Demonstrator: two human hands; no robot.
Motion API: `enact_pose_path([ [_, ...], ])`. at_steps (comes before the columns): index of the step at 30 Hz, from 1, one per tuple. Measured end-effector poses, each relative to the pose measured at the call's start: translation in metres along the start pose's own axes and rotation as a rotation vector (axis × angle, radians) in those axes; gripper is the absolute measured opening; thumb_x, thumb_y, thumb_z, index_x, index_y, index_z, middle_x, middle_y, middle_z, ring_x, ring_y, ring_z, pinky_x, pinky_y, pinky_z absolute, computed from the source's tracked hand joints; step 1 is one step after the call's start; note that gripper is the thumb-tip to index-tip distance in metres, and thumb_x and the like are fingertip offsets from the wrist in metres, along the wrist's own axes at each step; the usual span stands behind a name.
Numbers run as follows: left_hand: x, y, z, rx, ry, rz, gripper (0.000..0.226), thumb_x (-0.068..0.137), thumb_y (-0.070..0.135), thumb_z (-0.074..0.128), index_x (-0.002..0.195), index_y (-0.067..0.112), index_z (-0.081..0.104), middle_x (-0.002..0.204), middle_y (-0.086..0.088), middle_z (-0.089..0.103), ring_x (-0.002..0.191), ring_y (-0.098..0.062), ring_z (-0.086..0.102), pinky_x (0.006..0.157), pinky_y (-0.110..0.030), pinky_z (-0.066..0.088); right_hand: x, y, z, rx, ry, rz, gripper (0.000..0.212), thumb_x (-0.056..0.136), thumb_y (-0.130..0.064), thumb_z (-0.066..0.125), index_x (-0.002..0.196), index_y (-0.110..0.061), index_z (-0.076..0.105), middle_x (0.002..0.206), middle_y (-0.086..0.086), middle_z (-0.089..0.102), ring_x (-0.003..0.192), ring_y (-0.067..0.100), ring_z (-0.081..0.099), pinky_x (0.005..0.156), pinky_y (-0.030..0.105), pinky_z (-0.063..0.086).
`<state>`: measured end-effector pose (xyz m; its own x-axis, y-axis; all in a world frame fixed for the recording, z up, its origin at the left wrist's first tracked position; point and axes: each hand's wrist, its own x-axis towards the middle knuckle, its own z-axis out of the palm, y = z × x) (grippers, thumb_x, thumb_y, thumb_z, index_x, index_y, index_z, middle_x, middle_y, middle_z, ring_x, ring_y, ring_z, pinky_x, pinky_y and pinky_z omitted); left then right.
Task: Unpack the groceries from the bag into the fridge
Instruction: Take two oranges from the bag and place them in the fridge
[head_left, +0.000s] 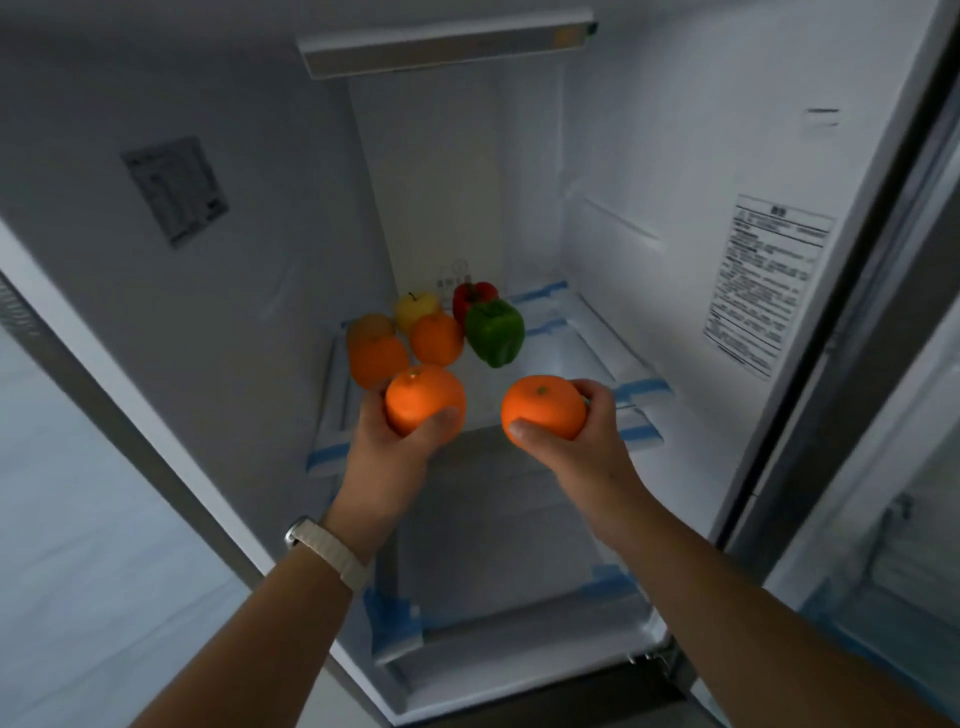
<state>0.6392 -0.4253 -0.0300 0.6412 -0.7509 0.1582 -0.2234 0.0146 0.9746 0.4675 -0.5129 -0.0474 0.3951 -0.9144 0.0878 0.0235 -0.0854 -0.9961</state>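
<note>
Reaching: both hands stretch into the open fridge (649, 156), each with one orange, just over the front edge of the shelf (587, 353).
Left hand (387, 441): fingers curled under and around the left orange (423, 397), thumb across its front — a firm grip; a pale watch strap (332, 551) sits on the wrist.
Right hand (582, 431): closed on the right orange (543, 410), thumb on the near side, fingers behind it.
Shelf: glass, with blue tape on its front and side edges (more tape on the level below).
Back row: a yellow apple (415, 306) and a red pepper (472, 296) against the rear wall.
Middle: a green pepper (493, 332) just before the red one; a middle orange (436, 338) beside it, touching.
Left side: two more oranges (376, 353) stacked close — the rear one is partly hidden.
Walls: a printed label (769, 280) on the right, a sticker (176, 189) on the left.
</note>
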Motion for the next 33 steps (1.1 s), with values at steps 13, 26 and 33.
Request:
enact_pose_path([
  [13, 0.051, -0.011, -0.015, 0.032, 0.320, 0.027, 0.025, 0.071, 0.025, 0.083, 0.080, 0.030, 0.059, 0.072, 0.010, 0.070, 0.065, -0.008, 0.068, 0.062, -0.038, 0.060, 0.102, 0.015, 0.066, -0.375, -0.073, -0.188, 0.067, 0.056, -0.064, 0.080, 0.111, -0.035, 0.055, 0.110, -0.001, 0.060, 0.093, 0.012, 0.063, 0.078, 0.041, 0.058],
  [26, 0.064, -0.026, -0.015, 0.050, 0.342, -0.079, 0.035, 0.074, 0.015, 0.082, 0.077, 0.028, 0.050, 0.072, 0.004, 0.063, 0.062, -0.011, 0.062, 0.051, -0.020, 0.051, 0.121, 0.033, 0.097, -0.455, -0.197, -0.177, 0.030, 0.064, -0.056, 0.072, 0.072, -0.032, 0.055, 0.074, -0.007, 0.063, 0.069, 0.015, 0.065, 0.066, 0.047, 0.058],
  [33, 0.064, -0.041, -0.016, 0.104, 0.292, -0.070, 0.039, 0.073, 0.022, 0.083, 0.084, 0.032, 0.046, 0.081, 0.003, 0.065, 0.070, -0.014, 0.067, 0.063, -0.030, 0.058, 0.119, 0.031, 0.094, -0.467, -0.196, -0.148, 0.030, 0.067, -0.047, 0.073, 0.085, -0.030, 0.056, 0.082, -0.006, 0.063, 0.075, 0.014, 0.064, 0.069, 0.041, 0.056],
])
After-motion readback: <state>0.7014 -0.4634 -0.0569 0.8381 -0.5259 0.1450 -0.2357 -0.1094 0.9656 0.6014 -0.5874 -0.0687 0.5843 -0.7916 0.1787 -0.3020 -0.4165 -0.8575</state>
